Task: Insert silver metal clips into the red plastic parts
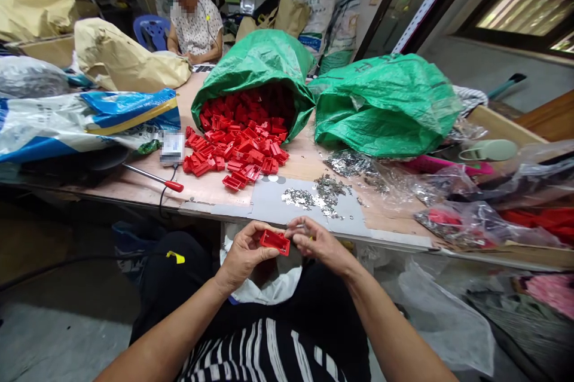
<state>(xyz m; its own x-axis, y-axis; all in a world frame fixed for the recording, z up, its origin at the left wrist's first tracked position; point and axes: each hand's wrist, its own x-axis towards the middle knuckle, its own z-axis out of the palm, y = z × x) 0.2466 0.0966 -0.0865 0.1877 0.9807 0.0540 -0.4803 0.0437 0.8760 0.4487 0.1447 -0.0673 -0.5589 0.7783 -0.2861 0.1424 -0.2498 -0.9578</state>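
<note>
Between the thumb and fingers of my left hand (pixel 244 255) is a small red plastic case (pixel 275 241), its hollow side facing up. My right hand (pixel 319 243) is at the case's right end, thumb and fingers pinched together; whatever they hold is too small to make out. Both hands are above my lap, just in front of the table edge, over an open white bag (pixel 269 291). On a grey sheet (pixel 269 205) beyond them lies a scatter of small silvery metal pieces (pixel 320 195). Many similar red cases (pixel 240 143) spill from a green sack (pixel 264 56).
A second green sack (pixel 385 104) lies to the right, beside plastic bags of parts (pixel 475 220). A red-handled rod (pixel 174 186) juts over the table's left front. Blue-and-white packaging (pixel 89 122) lies at left. Across the table sits another person (pixel 195 23).
</note>
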